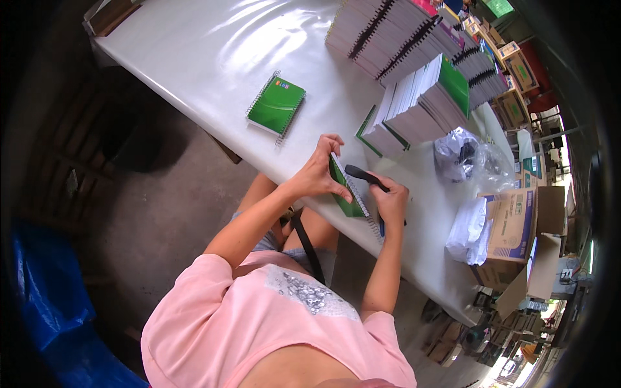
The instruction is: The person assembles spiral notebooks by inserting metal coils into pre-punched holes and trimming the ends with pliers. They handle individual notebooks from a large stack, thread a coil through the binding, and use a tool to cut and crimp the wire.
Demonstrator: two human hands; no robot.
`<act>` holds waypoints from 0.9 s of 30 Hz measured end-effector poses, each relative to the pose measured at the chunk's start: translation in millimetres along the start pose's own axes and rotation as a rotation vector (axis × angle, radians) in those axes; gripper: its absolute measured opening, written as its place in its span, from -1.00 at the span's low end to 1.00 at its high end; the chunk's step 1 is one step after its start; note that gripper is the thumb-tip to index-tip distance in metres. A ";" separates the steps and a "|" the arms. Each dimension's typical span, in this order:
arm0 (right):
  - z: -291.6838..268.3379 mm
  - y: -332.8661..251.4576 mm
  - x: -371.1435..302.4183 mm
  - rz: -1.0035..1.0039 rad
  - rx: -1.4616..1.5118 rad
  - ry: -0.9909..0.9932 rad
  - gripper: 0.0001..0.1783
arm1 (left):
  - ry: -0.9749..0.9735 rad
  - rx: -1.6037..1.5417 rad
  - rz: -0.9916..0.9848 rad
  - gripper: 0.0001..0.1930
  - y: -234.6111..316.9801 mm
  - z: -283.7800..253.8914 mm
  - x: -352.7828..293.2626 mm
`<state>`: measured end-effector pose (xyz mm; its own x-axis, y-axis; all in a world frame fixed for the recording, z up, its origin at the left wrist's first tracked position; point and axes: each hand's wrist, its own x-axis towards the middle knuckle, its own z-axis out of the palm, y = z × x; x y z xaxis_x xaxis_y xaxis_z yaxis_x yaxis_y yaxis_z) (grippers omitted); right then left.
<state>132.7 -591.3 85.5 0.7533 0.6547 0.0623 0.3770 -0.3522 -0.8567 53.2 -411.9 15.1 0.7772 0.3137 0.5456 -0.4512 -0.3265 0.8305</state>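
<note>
My left hand [317, 173] is wrapped round a small green spiral notebook [349, 205], tilted up at the table's near edge. Its metal coil [361, 200] runs along the side facing my right hand, and a loose length hangs past the lower end. My right hand [389, 200] is closed on a tool with a black handle [366, 177], close beside the coil; its working end is hidden, so its exact kind does not show. Farther left, two or so green spiral notebooks [278, 107] lie stacked, wire ends sticking out.
On the white-covered table [194, 58] stand green-covered paper stacks [420, 97] and tall piles of black-bound books [388, 35]. Clear plastic bags [459, 155] lie at the right, near an open cardboard box [511, 226] and a white plastic packet [467, 231]. A blue tarp [52, 291] lies lower left.
</note>
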 end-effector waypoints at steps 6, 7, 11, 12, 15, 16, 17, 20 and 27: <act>2.5 -8.3 20.3 0.066 -0.018 -0.104 -0.66 | -0.071 -0.009 -0.131 -0.01 -1.1 0.7 1.4; 2.1 -7.0 16.5 0.070 -0.018 -0.093 -0.66 | -0.082 -0.014 -0.127 -0.01 -2.0 1.9 0.2; 9.1 -28.0 20.9 -0.267 0.495 -0.239 -0.65 | -0.036 -0.005 -0.078 -0.03 -9.1 2.1 -3.2; 5.0 -27.2 24.6 -0.177 0.279 -0.186 -0.66 | -0.027 0.002 -0.070 -0.06 -8.3 2.2 -4.3; -5.0 -14.7 35.2 -0.106 0.196 -0.111 -0.68 | -0.019 0.011 -0.058 -0.05 -11.6 2.8 -5.1; -7.5 -10.2 30.9 -0.199 0.339 -0.125 -0.69 | -0.009 0.004 -0.016 -0.05 -15.0 4.2 -4.5; -4.6 -9.5 24.9 -0.280 0.492 -0.139 -0.70 | -0.014 0.001 -0.022 -0.05 -12.3 3.1 -4.9; 10.2 1.6 27.7 -0.025 0.159 -0.126 -0.70 | -0.062 -0.011 -0.068 -0.05 -8.3 1.4 -3.6; 21.8 -16.2 26.2 -0.106 -0.021 -0.050 -0.68 | -0.085 -0.038 -0.076 -0.07 -10.3 -0.3 -3.5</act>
<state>134.6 -553.9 89.8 0.6810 0.7213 0.1261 0.4646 -0.2926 -0.8358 55.0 -409.3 4.7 0.8435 0.2592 0.4704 -0.4042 -0.2701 0.8739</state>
